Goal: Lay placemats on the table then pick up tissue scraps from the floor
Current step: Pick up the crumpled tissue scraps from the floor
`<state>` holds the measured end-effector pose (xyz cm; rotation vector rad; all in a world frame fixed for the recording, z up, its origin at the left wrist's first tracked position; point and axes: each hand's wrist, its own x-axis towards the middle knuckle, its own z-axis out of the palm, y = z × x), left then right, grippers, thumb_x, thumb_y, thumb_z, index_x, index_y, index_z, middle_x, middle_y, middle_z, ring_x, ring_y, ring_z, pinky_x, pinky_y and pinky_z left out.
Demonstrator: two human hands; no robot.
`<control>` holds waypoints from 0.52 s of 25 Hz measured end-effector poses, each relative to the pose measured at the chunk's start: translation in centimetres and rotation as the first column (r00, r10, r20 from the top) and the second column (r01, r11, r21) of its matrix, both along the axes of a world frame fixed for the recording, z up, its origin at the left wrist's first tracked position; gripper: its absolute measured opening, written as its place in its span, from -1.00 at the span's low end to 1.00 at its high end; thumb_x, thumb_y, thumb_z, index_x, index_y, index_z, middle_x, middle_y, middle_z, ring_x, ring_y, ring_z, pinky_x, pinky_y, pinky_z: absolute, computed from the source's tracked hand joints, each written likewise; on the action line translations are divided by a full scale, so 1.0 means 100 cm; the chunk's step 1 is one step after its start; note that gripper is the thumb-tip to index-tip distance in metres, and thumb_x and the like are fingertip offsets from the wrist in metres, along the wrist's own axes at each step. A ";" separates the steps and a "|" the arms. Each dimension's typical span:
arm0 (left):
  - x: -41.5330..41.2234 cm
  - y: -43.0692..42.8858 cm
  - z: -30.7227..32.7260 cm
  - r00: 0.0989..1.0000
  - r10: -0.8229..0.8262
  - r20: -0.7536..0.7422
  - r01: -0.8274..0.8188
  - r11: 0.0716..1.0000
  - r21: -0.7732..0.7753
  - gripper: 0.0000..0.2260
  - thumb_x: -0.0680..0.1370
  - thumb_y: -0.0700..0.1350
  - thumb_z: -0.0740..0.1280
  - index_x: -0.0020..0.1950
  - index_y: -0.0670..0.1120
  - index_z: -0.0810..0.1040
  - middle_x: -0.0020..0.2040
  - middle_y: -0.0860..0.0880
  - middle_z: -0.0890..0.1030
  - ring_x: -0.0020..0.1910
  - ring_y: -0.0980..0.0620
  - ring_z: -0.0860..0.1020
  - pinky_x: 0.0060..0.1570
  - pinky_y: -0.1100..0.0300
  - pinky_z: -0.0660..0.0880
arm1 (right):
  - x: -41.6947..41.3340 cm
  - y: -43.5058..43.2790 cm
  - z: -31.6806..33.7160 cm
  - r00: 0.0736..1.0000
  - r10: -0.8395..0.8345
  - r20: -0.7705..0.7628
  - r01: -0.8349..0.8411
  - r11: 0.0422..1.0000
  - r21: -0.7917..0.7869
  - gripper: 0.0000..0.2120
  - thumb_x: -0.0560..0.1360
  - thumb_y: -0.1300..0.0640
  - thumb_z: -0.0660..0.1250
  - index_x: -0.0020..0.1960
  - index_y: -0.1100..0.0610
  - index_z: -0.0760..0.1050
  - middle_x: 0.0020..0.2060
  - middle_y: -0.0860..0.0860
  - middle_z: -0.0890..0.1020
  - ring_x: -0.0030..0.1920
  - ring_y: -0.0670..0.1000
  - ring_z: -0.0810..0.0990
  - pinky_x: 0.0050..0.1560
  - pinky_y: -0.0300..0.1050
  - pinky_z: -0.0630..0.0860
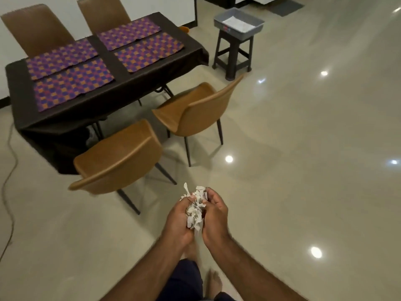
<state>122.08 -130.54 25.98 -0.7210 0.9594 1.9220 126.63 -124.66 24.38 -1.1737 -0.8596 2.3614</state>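
- Tissue scraps (195,210) are sitting as one crumpled white wad, near and centre, pressed between my two hands. The pieces are too many and too tangled for me to be counting them.
- Left hand (179,218) and right hand (216,216) are both curling around the wad, one from each side. I am judging this cupping is keeping loose bits from slipping out while I am carrying it.
- Placemats (73,88) are lying flat on the table (130,88), far left. I am counting four, in two side-by-side pairs, so that step is looking done.
- Chairs (121,157) are numbering four: two are standing on the near side, a little apart from the table, and two are standing at the far side.
- Stool (233,53), just one, is standing to the far right of the table and bearing one grey tray (236,34) with something white inside. I am guessing the wad is going there.
- Cable (9,170), a single one, is trailing along the floor (303,148) at the left edge.
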 end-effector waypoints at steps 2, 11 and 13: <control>-0.014 0.035 0.001 0.997 -0.079 0.000 0.079 0.997 -0.005 -0.63 0.66 -0.18 0.23 0.39 -0.38 0.50 0.35 -0.36 0.56 0.40 -0.27 0.52 0.47 -0.07 0.38 | -0.009 0.033 0.000 0.998 -0.058 0.001 0.058 0.998 0.009 -0.64 0.52 0.43 0.21 0.10 0.11 0.66 0.02 0.20 0.72 0.04 0.21 0.72 -0.06 -0.03 0.65; -0.107 0.185 -0.011 0.938 -0.345 -0.045 0.346 0.938 0.014 -0.62 0.65 -0.21 0.27 0.42 -0.38 0.47 0.41 -0.37 0.51 0.32 -0.25 0.54 0.44 -0.05 0.40 | -0.077 0.177 -0.003 0.974 -0.224 0.039 0.218 0.970 0.110 -0.57 0.47 0.45 0.13 0.15 0.16 0.64 0.06 0.21 0.70 0.11 0.24 0.68 0.12 0.11 0.61; -0.126 0.217 -0.013 0.926 -0.372 -0.059 0.373 0.928 0.010 -0.63 0.64 -0.21 0.28 0.39 -0.38 0.49 0.38 -0.37 0.53 0.25 -0.23 0.57 0.38 -0.07 0.44 | -0.094 0.207 -0.003 0.966 -0.250 0.061 0.242 0.963 0.117 -0.56 0.47 0.43 0.11 0.18 0.18 0.62 0.06 0.22 0.70 0.12 0.25 0.67 0.23 0.20 0.56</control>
